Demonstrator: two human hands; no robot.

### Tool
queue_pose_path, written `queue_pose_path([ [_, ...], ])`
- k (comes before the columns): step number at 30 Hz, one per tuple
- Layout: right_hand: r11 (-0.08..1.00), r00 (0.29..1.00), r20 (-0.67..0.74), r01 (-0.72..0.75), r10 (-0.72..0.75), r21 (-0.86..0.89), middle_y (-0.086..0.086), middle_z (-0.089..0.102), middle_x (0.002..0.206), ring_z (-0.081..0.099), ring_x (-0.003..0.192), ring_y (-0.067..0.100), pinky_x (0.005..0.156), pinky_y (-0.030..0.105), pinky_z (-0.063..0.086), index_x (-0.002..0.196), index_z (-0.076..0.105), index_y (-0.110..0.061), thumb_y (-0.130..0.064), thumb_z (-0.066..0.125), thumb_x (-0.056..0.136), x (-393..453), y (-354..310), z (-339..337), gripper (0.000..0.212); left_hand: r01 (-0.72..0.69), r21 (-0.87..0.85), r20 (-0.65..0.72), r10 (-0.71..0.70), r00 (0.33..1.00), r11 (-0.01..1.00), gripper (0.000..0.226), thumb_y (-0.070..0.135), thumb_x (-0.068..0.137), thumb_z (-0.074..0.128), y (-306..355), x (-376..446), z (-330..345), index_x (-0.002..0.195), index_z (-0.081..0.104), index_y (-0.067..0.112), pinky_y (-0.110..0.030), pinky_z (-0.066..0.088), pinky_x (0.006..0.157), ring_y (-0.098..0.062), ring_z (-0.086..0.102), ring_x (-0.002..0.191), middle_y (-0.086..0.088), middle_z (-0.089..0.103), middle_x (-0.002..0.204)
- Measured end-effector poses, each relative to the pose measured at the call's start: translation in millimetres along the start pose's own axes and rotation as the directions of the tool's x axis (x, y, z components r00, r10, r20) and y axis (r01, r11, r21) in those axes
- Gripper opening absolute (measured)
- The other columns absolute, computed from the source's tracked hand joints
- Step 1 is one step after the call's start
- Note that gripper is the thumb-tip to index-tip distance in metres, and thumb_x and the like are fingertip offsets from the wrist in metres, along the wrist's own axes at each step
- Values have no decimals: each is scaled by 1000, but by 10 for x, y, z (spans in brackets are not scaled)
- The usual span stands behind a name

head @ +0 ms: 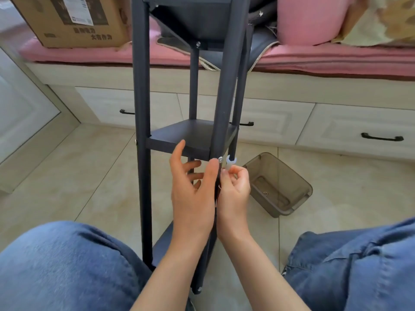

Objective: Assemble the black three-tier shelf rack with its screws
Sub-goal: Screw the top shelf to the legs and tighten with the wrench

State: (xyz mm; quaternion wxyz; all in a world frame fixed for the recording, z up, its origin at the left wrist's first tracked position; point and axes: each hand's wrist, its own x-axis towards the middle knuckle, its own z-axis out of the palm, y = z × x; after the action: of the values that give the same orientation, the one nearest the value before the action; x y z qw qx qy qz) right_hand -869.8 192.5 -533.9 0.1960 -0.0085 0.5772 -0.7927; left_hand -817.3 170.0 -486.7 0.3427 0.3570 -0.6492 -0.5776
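The small white spanner [229, 163], pinched in the right hand [234, 187], was best seated squarely on the screw [220, 159] while the open left hand [190, 187] steadied the rack post [226, 97]

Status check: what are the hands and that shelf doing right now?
Left hand open, thumb by screw. Right hand pinching wrench. Rack upright, nothing in the way.
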Motion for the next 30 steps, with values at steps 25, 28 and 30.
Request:
queue_pose_path([
  [25, 878, 850, 413, -435, 327, 200, 10, 72, 113, 64, 97, 19, 86, 33, 49, 117, 72, -11, -17, 59, 97, 153, -28, -303, 25, -134, -82, 63, 139, 988, 988, 33, 12, 90, 76, -80, 117, -65, 112, 69, 35, -16, 54, 81, -12, 72, 99, 9, 76, 99],
  [28, 886, 829, 476, -423, 293, 192, 4, 71, 108, 64, 95, 15, 80, 29, 49, 120, 71, -13, -22, 59, 97, 134, -31, -275, 27, -124, -100, 54, 130, 990, 987, 33, 10, 89, 77, -95, 122, -67, 111, 69, 34, -18, 55, 82, -13, 72, 99, 8, 76, 99],
  [30, 896, 824, 497, -406, 273, 180, 2, 71, 105, 62, 95, 14, 81, 30, 48, 114, 74, -18, -24, 59, 97, 130, -26, -266, 23, -120, -105, 50, 126, 991, 987, 33, 10, 89, 76, -101, 119, -64, 111, 70, 33, -19, 55, 84, -14, 72, 100, 7, 75, 99],
])
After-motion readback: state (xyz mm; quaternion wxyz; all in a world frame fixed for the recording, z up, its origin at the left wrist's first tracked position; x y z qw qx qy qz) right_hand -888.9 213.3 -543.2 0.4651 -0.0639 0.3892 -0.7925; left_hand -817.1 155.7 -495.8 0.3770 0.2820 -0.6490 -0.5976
